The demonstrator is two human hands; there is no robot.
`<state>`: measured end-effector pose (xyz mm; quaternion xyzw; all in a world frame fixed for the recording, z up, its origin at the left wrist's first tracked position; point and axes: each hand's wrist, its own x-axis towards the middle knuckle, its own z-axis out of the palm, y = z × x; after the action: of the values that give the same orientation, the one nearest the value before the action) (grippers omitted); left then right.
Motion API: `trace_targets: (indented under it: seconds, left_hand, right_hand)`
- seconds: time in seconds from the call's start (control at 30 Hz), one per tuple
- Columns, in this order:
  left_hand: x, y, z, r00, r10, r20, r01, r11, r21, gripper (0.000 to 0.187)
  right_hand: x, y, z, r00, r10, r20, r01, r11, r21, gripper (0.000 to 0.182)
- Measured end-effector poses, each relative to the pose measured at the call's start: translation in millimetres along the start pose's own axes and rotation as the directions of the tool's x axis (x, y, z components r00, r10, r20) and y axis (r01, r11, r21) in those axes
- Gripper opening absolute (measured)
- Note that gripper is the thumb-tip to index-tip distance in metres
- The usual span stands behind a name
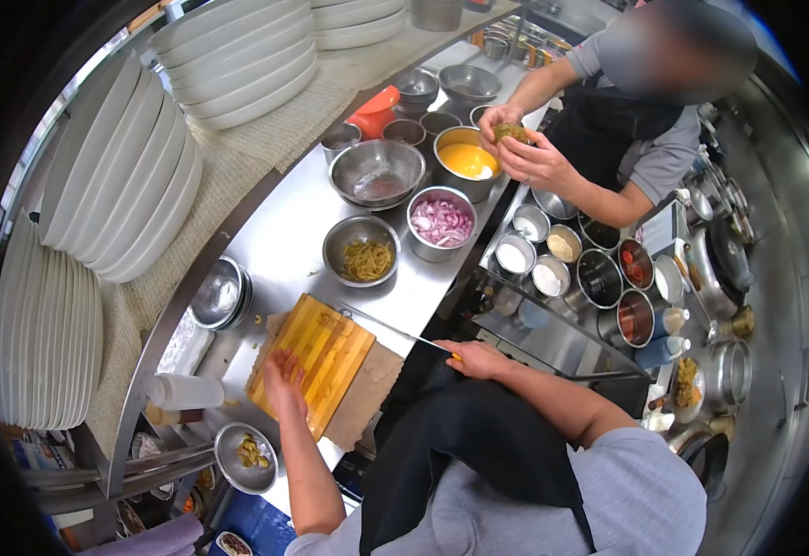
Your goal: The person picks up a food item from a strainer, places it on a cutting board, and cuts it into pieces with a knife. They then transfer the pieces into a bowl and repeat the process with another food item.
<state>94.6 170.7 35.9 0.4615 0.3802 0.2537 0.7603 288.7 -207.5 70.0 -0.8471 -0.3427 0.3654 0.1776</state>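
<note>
My right hand [479,360] is closed around the yellow-orange handle of a long knife [391,328]. The knife's thin blade points left across the far corner of a striped wooden cutting board [335,371]. Over the left part of that board is my left hand [284,382], fingers loosely spread, holding nothing I can see. Under the board lies a piece of brown cardboard [375,382]. Beyond it stands a steel bowl [332,243] of green-brown strips [367,260]. A smaller bowl [228,471] with green pieces sits near my left forearm.
Pots of chopped red onion [442,222] and yellow liquid [467,159] stand farther back. A co-worker's hands [539,159] hold a green-brown item [513,132] there. Stacked white plates [113,176] fill the left shelf. Ingredient tins [516,252] line the right. A squeeze bottle [185,392] stands left.
</note>
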Motion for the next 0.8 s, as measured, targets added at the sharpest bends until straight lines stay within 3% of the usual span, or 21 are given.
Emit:
trace_targets:
  seconds: [0.4, 0.6, 0.7, 0.8]
  left_hand:
    - [0, 2, 0, 0.998, 0.056, -0.001, -0.056, 0.998, 0.016, 0.044]
    - [1, 23, 50, 0.988, 0.145, 0.05, -0.15, 0.983, 0.107, 0.042]
    - [-4, 49, 107, 0.909, 0.277, 0.312, -0.344, 0.921, 0.185, 0.031]
    - [-14, 72, 177, 0.742, 0.404, 0.535, -0.528, 0.844, 0.094, 0.027]
  right_hand:
    - [7, 8, 8, 1.0, -0.02, -0.011, 0.019, 0.998, -0.06, 0.06]
    - [11, 17, 17, 0.998, -0.052, -0.046, 0.05, 0.997, -0.05, 0.059]
    - [8, 11, 13, 0.999, -0.034, -0.038, 0.032, 0.999, -0.043, 0.059]
    - [6, 8, 10, 0.999, -0.021, -0.031, 0.02, 0.999, -0.041, 0.058]
